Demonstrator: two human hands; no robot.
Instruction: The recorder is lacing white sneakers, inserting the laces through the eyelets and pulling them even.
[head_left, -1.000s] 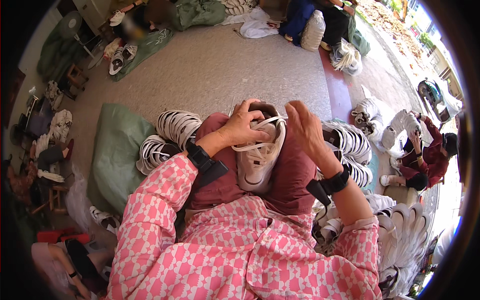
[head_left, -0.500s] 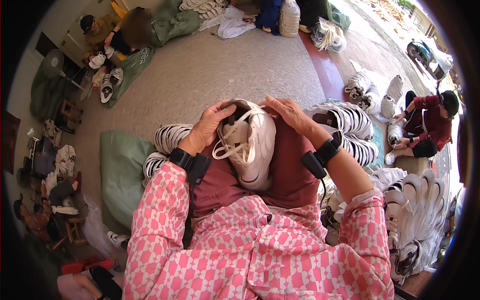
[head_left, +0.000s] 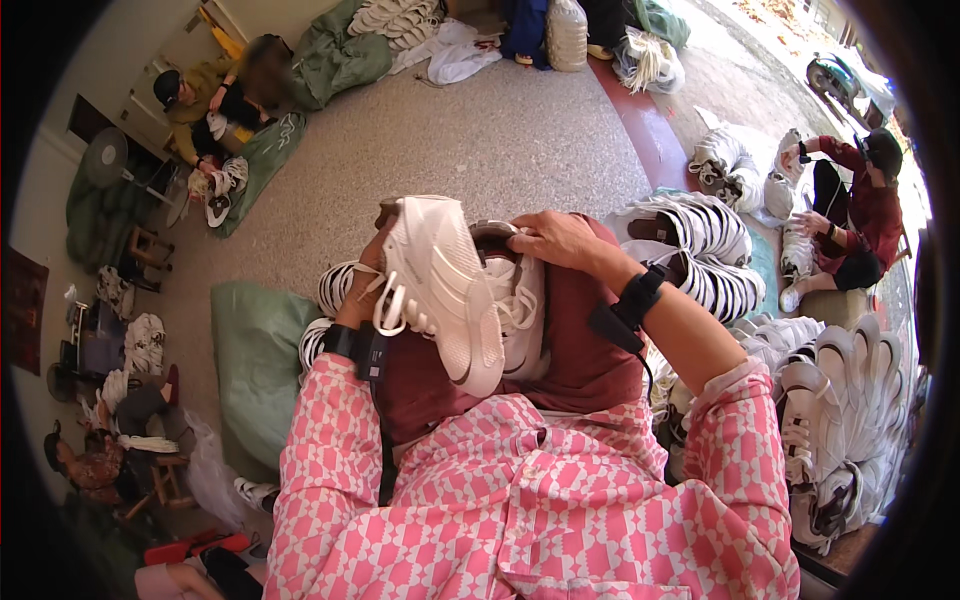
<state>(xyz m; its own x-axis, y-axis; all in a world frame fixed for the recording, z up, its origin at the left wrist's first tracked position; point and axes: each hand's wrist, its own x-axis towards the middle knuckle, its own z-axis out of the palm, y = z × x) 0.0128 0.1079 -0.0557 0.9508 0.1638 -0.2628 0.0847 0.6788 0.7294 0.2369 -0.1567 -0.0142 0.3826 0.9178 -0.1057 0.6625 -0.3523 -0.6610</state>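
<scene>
My left hand (head_left: 366, 272) is closed on a white sneaker (head_left: 448, 290), raised over my left thigh and turned so its outer side shows. Its laces hang loose beside my left wrist, and most of those fingers are behind the shoe. A second white sneaker (head_left: 522, 318) rests in my lap, toe toward me, partly covered by the first. My right hand (head_left: 562, 240) grips this one at the collar, fingertips on its opening. Its laces are also loose across the tongue.
Rows of nested white shoes (head_left: 712, 285) stand right of my knee, with another shoe pile (head_left: 835, 415) nearer me. A green sack (head_left: 258, 375) lies at my left. Co-workers sit at the right (head_left: 872, 210) and far left (head_left: 185, 110); a fan (head_left: 106, 160) stands at the left.
Two sneakers now show apart where one was visible. My left hand has moved left with one of them and turned it on its side; my right hand has closed on the other's collar.
</scene>
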